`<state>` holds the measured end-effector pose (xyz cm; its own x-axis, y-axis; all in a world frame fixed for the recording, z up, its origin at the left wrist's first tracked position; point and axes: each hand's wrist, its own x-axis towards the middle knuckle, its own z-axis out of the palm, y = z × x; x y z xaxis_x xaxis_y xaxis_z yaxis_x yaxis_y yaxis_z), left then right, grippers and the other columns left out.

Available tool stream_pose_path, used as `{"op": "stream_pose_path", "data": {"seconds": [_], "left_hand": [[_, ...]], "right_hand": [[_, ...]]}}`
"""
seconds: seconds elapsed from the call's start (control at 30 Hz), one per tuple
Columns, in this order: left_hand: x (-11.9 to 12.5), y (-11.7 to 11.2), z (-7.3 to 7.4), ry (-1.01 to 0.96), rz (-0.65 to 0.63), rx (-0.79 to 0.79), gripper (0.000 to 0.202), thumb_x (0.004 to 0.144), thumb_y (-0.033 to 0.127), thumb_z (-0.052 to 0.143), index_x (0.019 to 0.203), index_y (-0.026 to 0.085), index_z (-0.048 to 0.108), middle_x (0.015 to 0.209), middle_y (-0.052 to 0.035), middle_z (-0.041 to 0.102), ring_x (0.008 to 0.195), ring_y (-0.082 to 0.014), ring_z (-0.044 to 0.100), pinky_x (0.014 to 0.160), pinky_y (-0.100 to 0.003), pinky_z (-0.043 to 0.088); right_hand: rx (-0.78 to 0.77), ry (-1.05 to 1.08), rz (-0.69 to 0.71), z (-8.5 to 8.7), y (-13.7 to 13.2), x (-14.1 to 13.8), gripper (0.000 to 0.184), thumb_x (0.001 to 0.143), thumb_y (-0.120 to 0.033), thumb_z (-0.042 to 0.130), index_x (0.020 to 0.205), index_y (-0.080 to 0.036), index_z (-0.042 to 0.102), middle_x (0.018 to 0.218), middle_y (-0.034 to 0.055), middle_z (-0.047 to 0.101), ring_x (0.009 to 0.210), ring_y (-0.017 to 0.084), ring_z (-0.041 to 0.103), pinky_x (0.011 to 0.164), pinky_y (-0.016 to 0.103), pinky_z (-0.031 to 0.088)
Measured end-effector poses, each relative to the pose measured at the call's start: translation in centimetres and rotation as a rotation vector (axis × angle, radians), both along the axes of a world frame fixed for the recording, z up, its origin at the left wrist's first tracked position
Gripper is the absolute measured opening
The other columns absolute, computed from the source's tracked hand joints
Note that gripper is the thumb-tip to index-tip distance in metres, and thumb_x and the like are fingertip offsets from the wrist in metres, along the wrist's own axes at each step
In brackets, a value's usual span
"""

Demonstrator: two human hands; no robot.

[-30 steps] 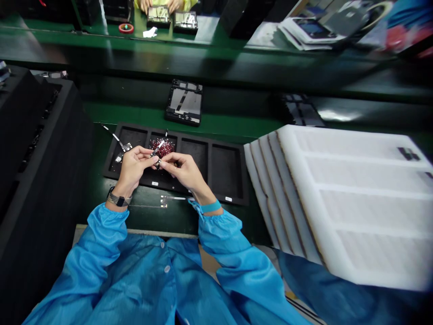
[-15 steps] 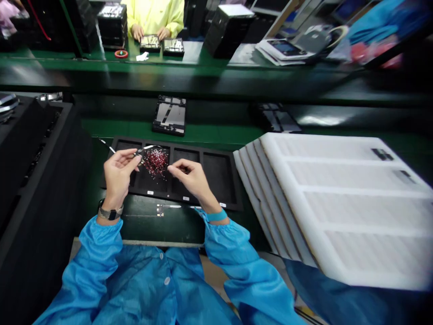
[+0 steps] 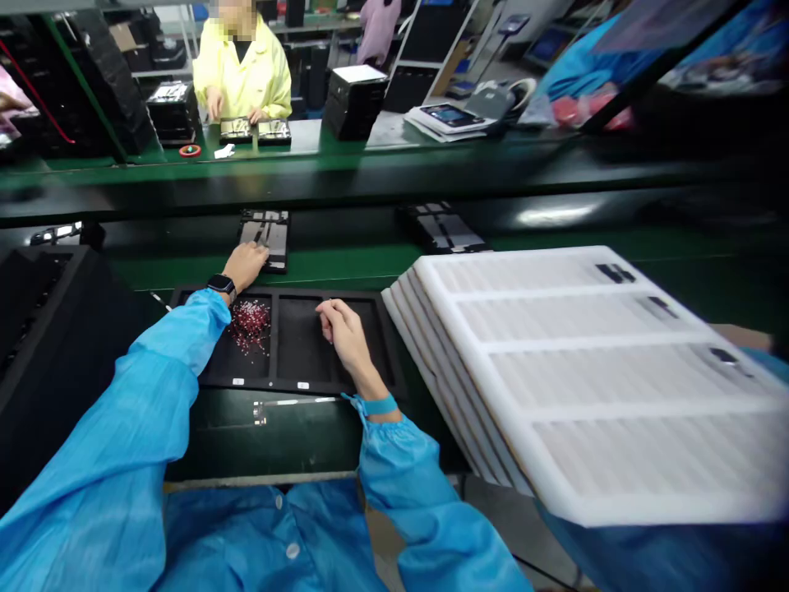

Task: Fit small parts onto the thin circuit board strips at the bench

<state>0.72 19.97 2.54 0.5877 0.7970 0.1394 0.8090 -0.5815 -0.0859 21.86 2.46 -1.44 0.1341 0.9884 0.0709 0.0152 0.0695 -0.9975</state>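
My left hand (image 3: 245, 265) reaches forward to a flat black-framed panel (image 3: 273, 226) with a silver face. Its fingers are bent together over the panel's near left part; the fingertips are partly hidden. Over the black compartment tray (image 3: 294, 385) hovers my right hand (image 3: 343, 330), closed with curled fingers; anything in them is too small to make out. A heap of tiny red and white pieces (image 3: 250, 325) lies in a tray compartment beneath my left forearm. In front of the tray lies a thin flex strip (image 3: 289, 403) with a small pale end.
Stacked white foam trays (image 3: 518, 345) rise at the right, holding a few small dark parts. Another black-framed panel (image 3: 447, 228) lies behind them. A tall black foam stack (image 3: 67, 329) stands at the left. Across the raised shelf (image 3: 333, 181), a person in yellow (image 3: 246, 74) handles similar panels.
My left hand has moved away from above the red and white pieces, forward onto the panel. My right hand stays over the tray with fingers more curled. The view has tilted up and turned right.
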Motion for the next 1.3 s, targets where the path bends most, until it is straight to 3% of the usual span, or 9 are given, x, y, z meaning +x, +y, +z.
{"op": "stream_pose_path", "data": {"seconds": [0.13,0.3,0.4,0.5,0.67,0.77,0.87,1.07,1.3], "left_hand": [[-0.1,0.2,-0.6,0.091,-0.038,-0.048,0.045,0.09,-0.001,0.046,0.12,0.011,0.076,0.122,-0.0182,0.076,0.108,-0.0298,0.068,0.089,-0.039,0.049],[-2.4,-2.6,2.5,-0.219,0.036,-0.032,0.035,0.093,0.011,0.054,0.116,0.014,0.08,0.125,-0.0166,0.076,0.107,-0.0312,0.07,0.093,-0.042,0.051],[-4.4,-10.3,5.1,-0.586,0.045,-0.097,0.022,0.095,0.025,0.062,0.106,0.018,0.08,0.107,-0.0096,0.08,0.1,-0.0272,0.072,0.095,-0.041,0.053],[-5.7,-21.0,5.5,-0.71,-0.001,-0.408,0.02,0.098,0.037,0.067,0.09,0.023,0.08,0.091,-0.0052,0.079,0.085,-0.0231,0.072,0.084,-0.035,0.056],[-5.7,-32.8,-1.6,-0.603,0.176,-0.358,0.031,0.105,0.035,0.055,0.122,0.021,0.077,0.109,-0.0113,0.075,0.102,-0.0281,0.069,0.094,-0.041,0.055],[-5.6,-33.4,-6.4,-0.572,0.218,-0.202,0.04,0.105,0.04,0.053,0.129,0.018,0.075,0.104,-0.0133,0.072,0.095,-0.0298,0.065,0.089,-0.044,0.054],[-5.7,-31.9,-8.9,-0.624,0.189,-0.119,0.039,0.103,0.046,0.054,0.121,0.021,0.078,0.096,-0.0113,0.07,0.085,-0.0286,0.062,0.084,-0.044,0.052],[-6.2,-29.9,-9.2,-0.706,0.251,-0.348,0.03,0.091,0.051,0.059,0.099,0.026,0.071,0.101,-0.0092,0.076,0.097,-0.0347,0.068,0.088,-0.049,0.05],[-6.2,-28.8,-8.8,-0.729,0.239,-0.524,0.041,0.083,0.052,0.062,0.113,0.027,0.074,0.091,-0.0062,0.075,0.089,-0.0334,0.071,0.088,-0.048,0.05]], "right_hand": [[-0.036,0.122,0.052,-0.8,0.4,0.2,0.041,0.091,-0.061,0.062,0.094,-0.02,0.062,0.069,-0.0035,0.055,0.054,0.011,0.049,0.047,0.023,0.034],[0.001,0.09,0.123,-1.6,0.5,0.4,0.05,0.092,-0.065,0.065,0.108,-0.018,0.065,0.076,0.002,0.068,0.066,0.015,0.063,0.053,0.024,0.046],[0.024,0.081,0.122,-1.9,0.4,0.7,0.049,0.095,-0.063,0.066,0.114,-0.018,0.066,0.087,0.0057,0.073,0.072,0.015,0.067,0.059,0.026,0.051],[0.039,0.058,0.113,-2.2,0.5,0.8,0.044,0.098,-0.059,0.065,0.114,-0.018,0.067,0.088,0.0054,0.073,0.069,0.013,0.065,0.058,0.025,0.051],[0.04,0.052,0.138,-1.7,0.3,0.1,0.04,0.098,-0.055,0.065,0.111,-0.017,0.068,0.084,0.0031,0.071,0.065,0.011,0.062,0.057,0.023,0.049],[0.017,0.061,0.179,-1.1,0.1,-0.6,0.036,0.098,-0.051,0.063,0.107,-0.017,0.068,0.08,0.0016,0.07,0.061,0.011,0.06,0.054,0.022,0.046],[0.004,0.074,0.212,-1.1,0.8,-0.7,0.029,0.1,-0.043,0.06,0.105,-0.016,0.068,0.078,0.0015,0.07,0.058,0.01,0.059,0.053,0.022,0.045],[-0.031,0.164,0.191,-1.0,1.4,0.1,0.024,0.098,-0.041,0.067,0.107,-0.019,0.06,0.086,0.0037,0.078,0.059,0.012,0.067,0.05,0.02,0.044],[-0.038,0.135,0.164,-1.2,1.5,0.2,0.028,0.101,-0.045,0.066,0.093,-0.018,0.064,0.084,0.0042,0.076,0.062,0.011,0.065,0.053,0.02,0.048]]}}
